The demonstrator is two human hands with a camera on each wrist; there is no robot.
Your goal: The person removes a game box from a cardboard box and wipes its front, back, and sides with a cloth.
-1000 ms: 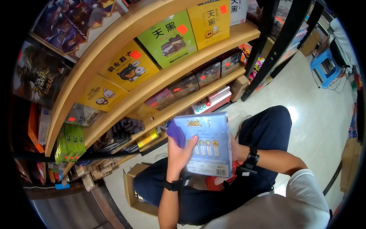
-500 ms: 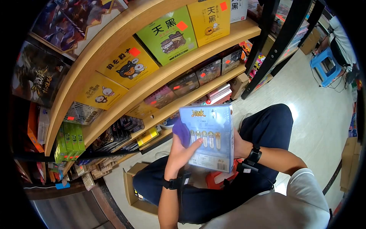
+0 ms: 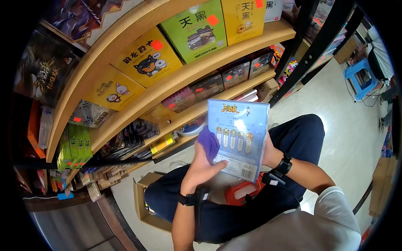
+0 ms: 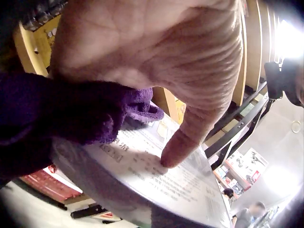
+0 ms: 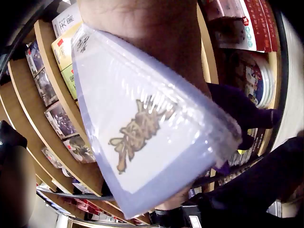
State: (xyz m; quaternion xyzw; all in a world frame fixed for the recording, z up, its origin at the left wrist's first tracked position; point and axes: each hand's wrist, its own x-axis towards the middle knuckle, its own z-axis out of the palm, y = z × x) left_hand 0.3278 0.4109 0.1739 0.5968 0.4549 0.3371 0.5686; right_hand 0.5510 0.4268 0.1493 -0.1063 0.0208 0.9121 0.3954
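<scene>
A pale blue, plastic-wrapped card game box (image 3: 236, 144) is held tilted above the person's lap, its printed face and barcode toward the head camera. The left hand (image 3: 202, 168) holds a purple cloth (image 3: 208, 144) against the box's left edge, its thumb lying across the lower face. In the left wrist view, bunched purple cloth (image 4: 107, 111) covers the fingers while the thumb touches the printed side. The right hand (image 3: 270, 152) grips the box's right edge, fingers hidden behind it. Shiny wrap and a gold logo show on the box (image 5: 137, 128) in the right wrist view.
Curved wooden shelves (image 3: 201, 62) with boxed games rise ahead and to the left. An open cardboard carton (image 3: 144, 209) stands by the left knee, and a red object (image 3: 240, 193) lies between the legs. A blue stool (image 3: 361, 79) is at far right.
Both hands have moved the box upward and to the right in the head view. The left thumb now sits lower on its face, and the cloth has moved along with the hand.
</scene>
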